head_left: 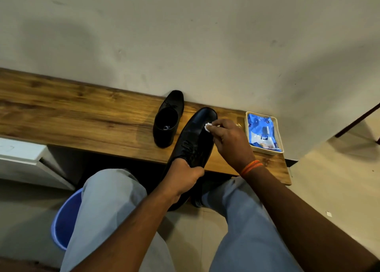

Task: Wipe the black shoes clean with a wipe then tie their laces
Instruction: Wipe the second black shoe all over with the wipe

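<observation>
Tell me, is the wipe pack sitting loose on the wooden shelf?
No, the blue wipe pack lies inside a cream tray at the right end of the wooden shelf.

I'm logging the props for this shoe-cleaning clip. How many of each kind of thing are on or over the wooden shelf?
Black shoes: 2, one held by both hands, one standing on the shelf
Wipes in use: 1
Wipe packs: 1
Trays: 1
Total: 5
</observation>
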